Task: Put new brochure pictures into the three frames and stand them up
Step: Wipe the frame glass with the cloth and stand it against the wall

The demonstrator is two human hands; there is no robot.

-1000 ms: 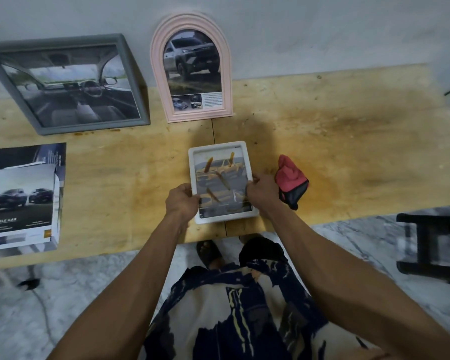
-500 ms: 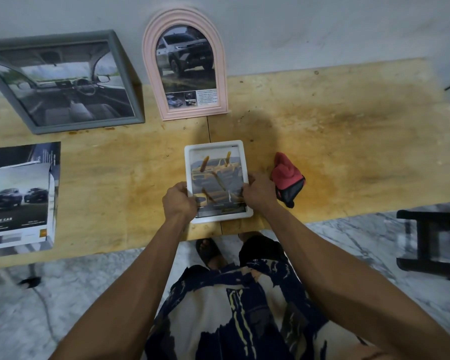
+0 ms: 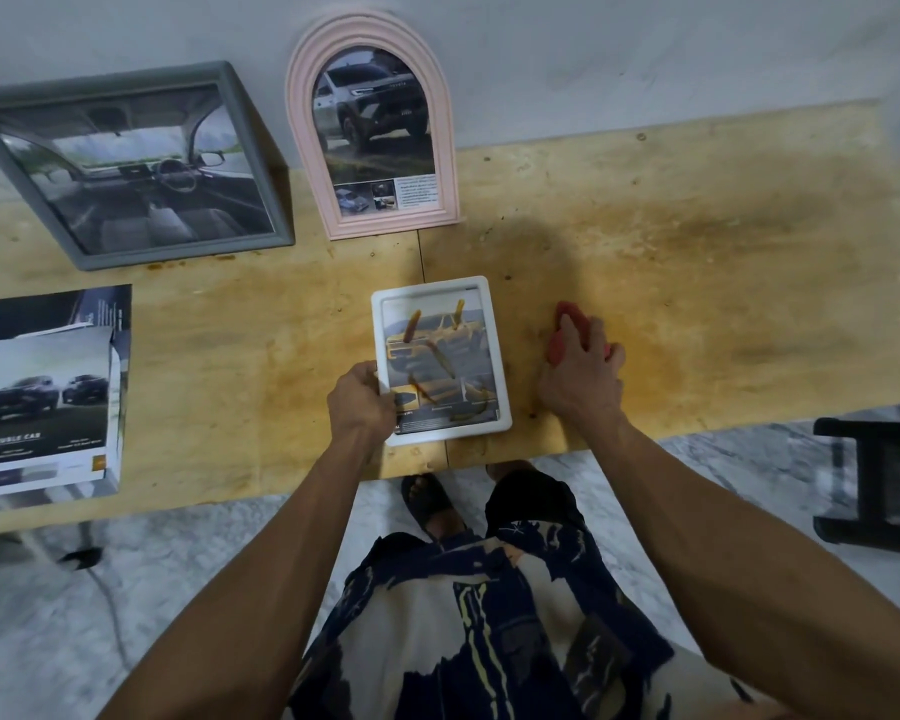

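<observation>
The left hand (image 3: pixel 360 402) grips the lower left edge of the white frame (image 3: pixel 494 350), thumb side curled over the border, and the frame lies flat, face up, on the table (image 3: pixel 697 283) near its front edge. Behind the glass sits a picture of a yellow vehicle, and brownish smears streak the glass across it. The right hand (image 3: pixel 580 374) is off the frame and lies on the red cloth (image 3: pixel 567 317) just to the frame's right, fingers bent over the cloth and covering most of it; whether they pinch the cloth or only rest on it cannot be told. A narrow strip of bare table separates the cloth from the frame. Farther back, the pink frame (image 3: pixel 302 163), arched at the top, stands upright against the wall (image 3: pixel 645 54) with a picture of a silver off-road car in it. To its left the grey frame (image 3: pixel 250 148) leans against the wall as well, showing a car's interior with steering wheel and seats. At the table's left end, well apart from the hands, lies a stack of brochures (image 3: pixel 48 397), the top one showing two dark cars. Below the table edge the person's patterned shorts and a sandalled foot show over the marbled floor (image 3: pixel 48 641), and a black stool (image 3: pixel 874 480) stands at the right.
</observation>
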